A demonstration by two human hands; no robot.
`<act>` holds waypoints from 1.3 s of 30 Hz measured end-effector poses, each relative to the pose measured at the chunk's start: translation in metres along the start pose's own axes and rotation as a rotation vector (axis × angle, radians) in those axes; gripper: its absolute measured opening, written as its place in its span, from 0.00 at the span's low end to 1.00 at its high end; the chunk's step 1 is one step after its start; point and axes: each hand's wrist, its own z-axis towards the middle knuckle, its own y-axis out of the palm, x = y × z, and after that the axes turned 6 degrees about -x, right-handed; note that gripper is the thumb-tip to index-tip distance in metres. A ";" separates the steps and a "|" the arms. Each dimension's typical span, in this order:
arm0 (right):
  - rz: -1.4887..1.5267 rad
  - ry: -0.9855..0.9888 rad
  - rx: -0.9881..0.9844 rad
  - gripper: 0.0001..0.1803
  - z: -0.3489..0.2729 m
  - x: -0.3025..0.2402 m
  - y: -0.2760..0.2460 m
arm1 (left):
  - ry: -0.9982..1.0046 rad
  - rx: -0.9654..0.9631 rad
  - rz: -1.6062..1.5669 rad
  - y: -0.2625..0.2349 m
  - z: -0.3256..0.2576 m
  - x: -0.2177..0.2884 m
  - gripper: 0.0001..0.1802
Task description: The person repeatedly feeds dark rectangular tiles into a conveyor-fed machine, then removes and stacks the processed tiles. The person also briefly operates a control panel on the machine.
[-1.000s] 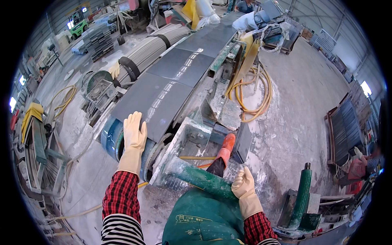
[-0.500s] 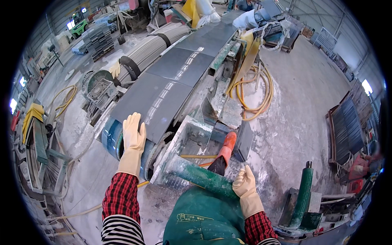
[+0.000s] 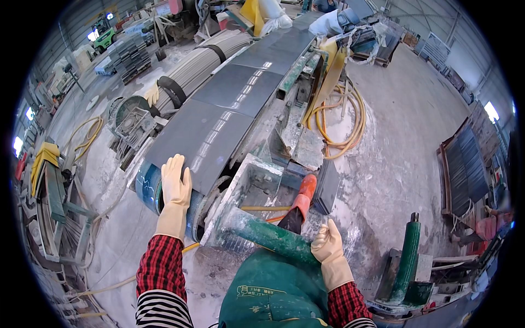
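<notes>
My left hand (image 3: 176, 183), in a cream rubber glove, lies flat with fingers stretched out over the near edge of a dark grey slab (image 3: 188, 134). The slab rests at the end of a conveyor with a blue roller end (image 3: 147, 183), and more dark slabs (image 3: 235, 87) lie in line behind it. My right hand (image 3: 328, 247), gloved alike, is closed with curled fingers at the right end of a thick green tube (image 3: 268, 234). Nothing shows in its fingers. Below the tube is my green apron (image 3: 268, 290).
An orange boot (image 3: 305, 195) stands beside dark slabs (image 3: 326, 188) leaning near the metal frame. Yellow hose (image 3: 358, 123) is coiled on the floor to the right. A bundle of pale strips (image 3: 202, 65) lies left of the conveyor. A green post (image 3: 407, 262) rises at lower right.
The conveyor and slabs appear slightly farther left in the picture, and my left hand shifts slightly left and down with the slab edge. My right hand stays at the tube.
</notes>
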 end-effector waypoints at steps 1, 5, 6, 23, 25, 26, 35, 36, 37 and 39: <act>0.001 0.000 -0.005 0.20 0.000 0.000 -0.001 | -0.001 -0.001 -0.009 0.000 0.000 0.000 0.20; 0.012 0.005 -0.009 0.21 0.001 -0.001 -0.003 | -0.008 0.002 -0.005 0.000 -0.004 -0.003 0.20; 0.010 0.001 -0.009 0.21 0.001 -0.001 -0.003 | -0.014 -0.001 -0.006 0.000 -0.004 -0.002 0.20; 0.016 0.010 -0.015 0.21 0.001 0.000 -0.003 | 0.006 -0.005 -0.004 -0.008 -0.014 -0.006 0.20; 0.011 0.013 -0.020 0.21 0.001 -0.001 -0.004 | -0.002 -0.006 -0.009 -0.007 -0.015 -0.006 0.20; 0.008 0.016 -0.022 0.21 0.001 -0.001 -0.004 | -0.003 -0.003 -0.014 -0.007 -0.016 -0.006 0.20; -0.019 0.010 0.000 0.20 0.001 0.000 -0.002 | 0.002 0.012 -0.043 -0.007 -0.022 -0.012 0.20; -0.018 0.006 0.009 0.20 0.001 0.000 -0.002 | 0.000 0.012 -0.042 -0.008 -0.023 -0.012 0.20; -0.018 0.001 0.018 0.20 0.001 0.000 -0.002 | -0.001 0.011 -0.040 -0.008 -0.024 -0.012 0.20; -0.019 -0.005 0.026 0.20 0.001 0.001 -0.001 | 0.004 0.013 -0.042 -0.008 -0.025 -0.013 0.20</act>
